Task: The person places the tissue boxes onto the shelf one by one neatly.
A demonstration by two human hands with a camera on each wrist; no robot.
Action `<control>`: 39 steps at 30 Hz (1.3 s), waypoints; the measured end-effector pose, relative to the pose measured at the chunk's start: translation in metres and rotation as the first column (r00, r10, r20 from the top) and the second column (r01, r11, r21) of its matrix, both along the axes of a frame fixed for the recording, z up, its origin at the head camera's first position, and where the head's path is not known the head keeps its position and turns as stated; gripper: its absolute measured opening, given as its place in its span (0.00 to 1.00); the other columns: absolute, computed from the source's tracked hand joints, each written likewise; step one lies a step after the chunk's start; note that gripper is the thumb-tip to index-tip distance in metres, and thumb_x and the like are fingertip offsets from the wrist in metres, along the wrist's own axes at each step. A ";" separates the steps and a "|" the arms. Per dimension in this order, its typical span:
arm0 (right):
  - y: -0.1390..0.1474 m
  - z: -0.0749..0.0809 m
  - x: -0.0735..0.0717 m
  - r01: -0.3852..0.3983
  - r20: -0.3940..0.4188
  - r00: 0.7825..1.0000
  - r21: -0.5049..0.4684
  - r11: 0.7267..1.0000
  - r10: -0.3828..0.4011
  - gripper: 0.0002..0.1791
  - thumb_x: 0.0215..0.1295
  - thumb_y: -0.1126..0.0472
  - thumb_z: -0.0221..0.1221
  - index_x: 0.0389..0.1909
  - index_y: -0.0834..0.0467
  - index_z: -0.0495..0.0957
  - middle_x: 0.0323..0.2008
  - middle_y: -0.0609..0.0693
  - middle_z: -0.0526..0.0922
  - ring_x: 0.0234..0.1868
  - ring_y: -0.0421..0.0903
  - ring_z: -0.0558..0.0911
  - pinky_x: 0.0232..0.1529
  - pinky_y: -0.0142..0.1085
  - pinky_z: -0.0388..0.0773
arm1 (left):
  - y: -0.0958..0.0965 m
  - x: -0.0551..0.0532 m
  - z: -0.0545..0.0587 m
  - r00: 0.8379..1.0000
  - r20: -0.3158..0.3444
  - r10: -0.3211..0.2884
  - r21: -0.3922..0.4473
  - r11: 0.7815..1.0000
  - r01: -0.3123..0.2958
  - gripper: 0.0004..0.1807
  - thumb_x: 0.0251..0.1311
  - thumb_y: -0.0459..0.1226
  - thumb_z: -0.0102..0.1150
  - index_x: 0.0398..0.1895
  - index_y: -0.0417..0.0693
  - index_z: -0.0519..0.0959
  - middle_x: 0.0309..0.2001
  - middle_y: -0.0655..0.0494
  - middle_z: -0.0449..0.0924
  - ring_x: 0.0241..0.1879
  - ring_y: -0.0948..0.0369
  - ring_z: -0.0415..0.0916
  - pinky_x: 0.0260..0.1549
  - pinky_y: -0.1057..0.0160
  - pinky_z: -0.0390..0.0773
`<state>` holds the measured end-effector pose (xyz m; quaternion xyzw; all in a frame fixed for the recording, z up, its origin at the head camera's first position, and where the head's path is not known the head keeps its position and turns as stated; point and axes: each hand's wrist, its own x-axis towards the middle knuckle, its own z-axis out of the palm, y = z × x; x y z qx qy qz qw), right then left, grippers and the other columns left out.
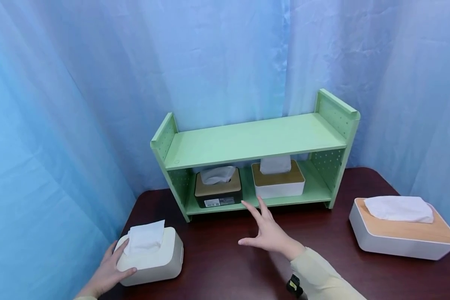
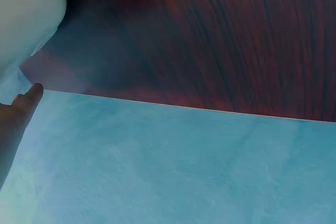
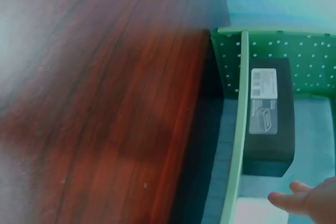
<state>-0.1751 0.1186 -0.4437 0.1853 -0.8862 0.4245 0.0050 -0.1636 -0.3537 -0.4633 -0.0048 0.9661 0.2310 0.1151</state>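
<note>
My left hand [image 1: 108,266] is at the left side of a white tissue box [image 1: 150,262], thumb and fingers spread, overlapping its top and front edge in the head view. A white tissue sticks up from that box. In the left wrist view a finger [image 2: 32,95] shows just below the box [image 2: 29,19]. My right hand [image 1: 270,233] reaches, fingers spread and nothing in it, in front of the green shelf [image 1: 255,139]. On its lower level stand a black tissue box with a wooden lid [image 1: 218,196] and a white tissue box with a wooden lid [image 1: 279,183].
A larger white tissue box with a wooden lid [image 1: 405,233] sits at the right of the dark red-brown table [image 1: 217,250]. Blue curtains [image 1: 225,62] hang behind the table and at both sides. The shelf's upper board has raised end panels.
</note>
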 end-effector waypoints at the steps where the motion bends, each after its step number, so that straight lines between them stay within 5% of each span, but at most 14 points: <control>1: -0.002 0.001 0.000 -0.010 0.012 1.000 -0.003 1.000 0.010 0.56 0.47 0.44 0.71 0.74 0.39 0.48 0.74 0.59 0.29 0.72 0.68 0.46 0.33 0.32 0.78 | 0.001 0.001 0.000 1.000 -0.008 -0.014 0.001 1.000 0.014 0.55 0.48 0.54 0.63 0.72 0.34 0.48 0.67 0.22 0.35 0.65 0.27 0.39 0.57 0.28 0.54; 5: -0.008 0.005 -0.001 -0.045 0.028 0.999 -0.016 0.999 0.045 0.57 0.46 0.44 0.71 0.74 0.39 0.46 0.74 0.58 0.28 0.72 0.68 0.47 0.32 0.33 0.79 | 0.006 0.003 -0.002 0.998 -0.023 -0.053 0.018 0.998 0.054 0.55 0.49 0.53 0.63 0.73 0.35 0.47 0.68 0.23 0.37 0.66 0.28 0.41 0.58 0.30 0.55; 13: -0.017 0.004 0.001 -0.091 0.034 0.995 -0.005 0.996 0.091 0.57 0.46 0.43 0.71 0.74 0.41 0.46 0.74 0.60 0.29 0.71 0.70 0.47 0.47 0.51 0.78 | 0.022 0.002 -0.006 0.998 -0.001 -0.059 0.069 0.996 0.059 0.56 0.50 0.52 0.64 0.74 0.36 0.44 0.68 0.24 0.38 0.66 0.30 0.45 0.58 0.33 0.59; 32: -0.042 -0.026 0.015 -0.210 0.078 0.975 -0.005 0.978 0.209 0.59 0.44 0.43 0.72 0.74 0.42 0.46 0.73 0.65 0.31 0.69 0.73 0.51 0.53 0.61 0.70 | 0.069 0.005 -0.008 0.997 -0.018 -0.075 0.152 0.985 0.076 0.56 0.51 0.52 0.66 0.75 0.41 0.43 0.69 0.27 0.37 0.67 0.32 0.47 0.58 0.35 0.60; 39: -0.053 -0.034 0.023 -0.240 0.085 0.968 0.016 0.971 0.238 0.60 0.43 0.46 0.74 0.74 0.41 0.46 0.72 0.69 0.33 0.67 0.73 0.54 0.53 0.61 0.69 | 0.092 0.007 -0.011 0.991 -0.079 -0.109 0.168 0.978 0.121 0.57 0.49 0.52 0.68 0.74 0.40 0.45 0.70 0.28 0.39 0.68 0.34 0.47 0.59 0.39 0.61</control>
